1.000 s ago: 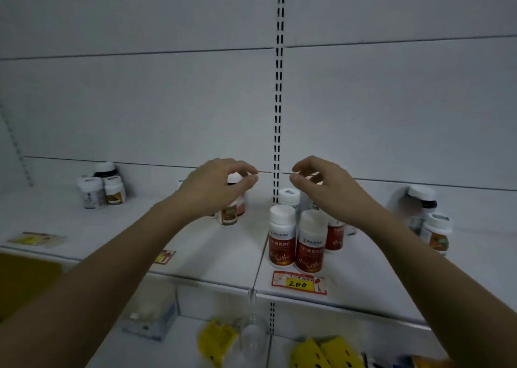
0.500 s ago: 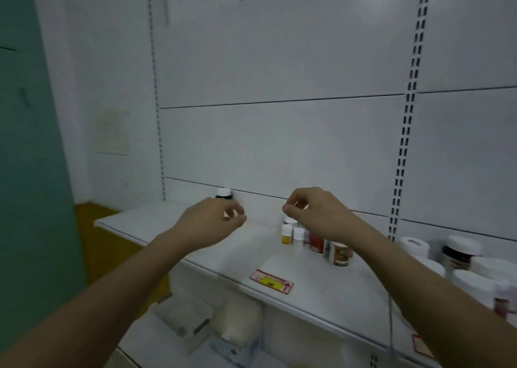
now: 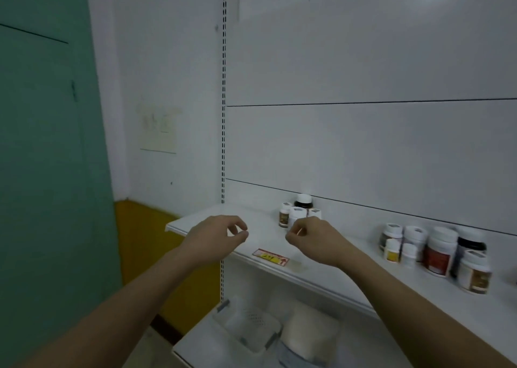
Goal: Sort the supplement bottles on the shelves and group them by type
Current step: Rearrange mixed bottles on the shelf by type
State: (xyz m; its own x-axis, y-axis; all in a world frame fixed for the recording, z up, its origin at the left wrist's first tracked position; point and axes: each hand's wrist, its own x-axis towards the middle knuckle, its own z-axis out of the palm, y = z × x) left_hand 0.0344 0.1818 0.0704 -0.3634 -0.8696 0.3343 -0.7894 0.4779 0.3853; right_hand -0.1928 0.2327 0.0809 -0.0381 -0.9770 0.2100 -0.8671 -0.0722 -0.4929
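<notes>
— White wall boards go all the way up behind the shelf. Do you see the bottles on it?

— Yes. One small bunch of bottles stands at the back, near 12 o'clock from the hands. It has little white-capped ones, and a dark bottle behind them.

— And more bottles?

— A bigger bunch stands out at 3 o'clock, well apart from the first. It has a fat red-label bottle and a bottle with a brown picture nearest the front.

— What are the hands doing?

— Both hang over the shelf with nothing in them. On the left hand the fingers curl in and the thumb nearly meets them. The right hand is curled up the same way, just in front of the small bunch, not touching it.

— What is between the hands?

— A red and yellow price tag on the shelf's front edge, at 6 o'clock. A green door is far out at 9 o'clock.
</notes>
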